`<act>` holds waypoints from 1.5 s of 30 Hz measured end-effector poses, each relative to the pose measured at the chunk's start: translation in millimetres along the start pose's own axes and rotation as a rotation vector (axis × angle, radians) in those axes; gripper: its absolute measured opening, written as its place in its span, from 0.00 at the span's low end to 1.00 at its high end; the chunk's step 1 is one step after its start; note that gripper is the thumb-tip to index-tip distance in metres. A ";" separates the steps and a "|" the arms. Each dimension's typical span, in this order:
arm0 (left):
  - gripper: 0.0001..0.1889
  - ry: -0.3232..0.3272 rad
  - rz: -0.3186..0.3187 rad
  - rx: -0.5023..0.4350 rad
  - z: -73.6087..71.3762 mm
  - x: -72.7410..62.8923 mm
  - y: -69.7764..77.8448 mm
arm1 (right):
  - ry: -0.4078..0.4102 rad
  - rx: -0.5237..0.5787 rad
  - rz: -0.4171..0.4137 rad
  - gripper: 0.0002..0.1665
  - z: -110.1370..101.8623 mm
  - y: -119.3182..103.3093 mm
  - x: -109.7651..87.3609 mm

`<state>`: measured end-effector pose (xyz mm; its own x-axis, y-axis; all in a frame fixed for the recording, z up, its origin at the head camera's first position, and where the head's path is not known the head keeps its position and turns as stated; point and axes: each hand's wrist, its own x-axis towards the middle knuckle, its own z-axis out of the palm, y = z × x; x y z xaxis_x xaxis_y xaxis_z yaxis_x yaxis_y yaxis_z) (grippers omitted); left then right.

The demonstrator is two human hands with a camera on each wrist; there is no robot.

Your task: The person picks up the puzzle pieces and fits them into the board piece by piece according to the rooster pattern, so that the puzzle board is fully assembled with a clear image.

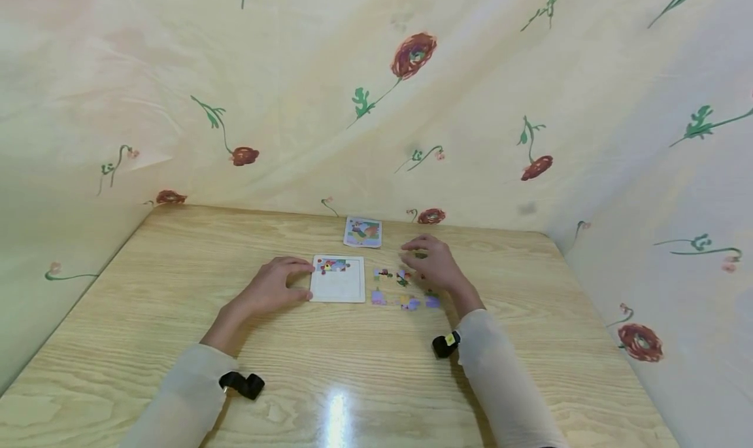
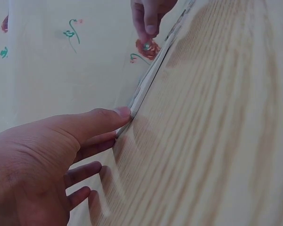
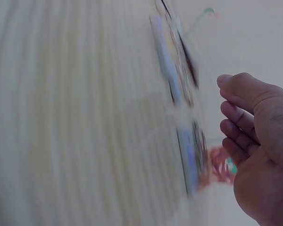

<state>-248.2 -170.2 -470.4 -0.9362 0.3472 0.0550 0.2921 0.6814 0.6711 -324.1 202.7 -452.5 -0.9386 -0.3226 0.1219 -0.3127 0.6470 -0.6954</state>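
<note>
- The left hand [image 1: 276,290] lies on the wooden table [image 1: 147,317] at the left edge of a white puzzle tray [image 1: 338,286]; its fingers are straight and relaxed, gripping nothing; in the left wrist view the thumb [image 2: 101,121] presses its tip against the tray's thin edge [image 2: 141,94].
- The tray sits flat near the middle of the table, between the 2 hands; a few coloured pieces [image 1: 332,265] fill its top left corner, and the remainder of its face is bare white.
- The right hand [image 1: 432,265] hovers just right of the tray, above a scatter of loose puzzle pieces [image 1: 404,290]; its fingers are gently curved and apart, and the right wrist view shows nothing held in them [image 3: 238,120]; that view is blurred, so whether a fingertip touches a piece cannot be told.
- The loose pieces lie on the table just beside the tray's right edge, some purple, some with red and green; part of them is hidden under the right hand.
- A small picture card [image 1: 363,232] lies flat beyond the tray, near the table's far edge, apart from both hands.
- Flowered cloth [image 1: 412,108] walls the table on 3 sides.
- Each wrist wears a black strap over a pale sleeve [image 1: 500,376].
</note>
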 end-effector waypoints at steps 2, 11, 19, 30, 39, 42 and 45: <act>0.29 -0.003 -0.004 0.003 0.0 0.2 -0.4 | 0.005 -0.011 0.020 0.18 -7.4 7.1 -2.8; 0.29 -0.003 -0.011 0.003 1.1 1.4 -1.5 | -0.003 -0.021 0.082 0.22 -28.0 32.6 -10.6; 0.29 -0.008 -0.009 -0.003 1.5 1.1 -2.2 | -0.027 -0.018 0.070 0.20 -32.2 43.8 -12.8; 0.29 0.000 -0.006 0.003 3.9 -1.1 -4.7 | -0.048 -0.014 0.047 0.19 -31.7 53.2 -10.2; 0.28 0.022 0.017 0.010 5.4 -3.4 -5.2 | -0.064 -0.018 0.036 0.19 -31.9 54.4 -9.8; 0.28 0.023 0.016 0.011 6.2 -3.8 -5.9 | -0.061 -0.022 0.026 0.18 -31.4 54.6 -9.5; 0.28 0.027 0.018 0.017 6.6 -3.8 -6.7 | -0.052 -0.024 0.015 0.17 -30.4 54.1 -9.7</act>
<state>-245.3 -171.8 -480.0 -0.9356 0.3420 0.0874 0.3122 0.6862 0.6570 -336.4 261.8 -469.8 -0.9347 -0.3478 0.0738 -0.3023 0.6682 -0.6798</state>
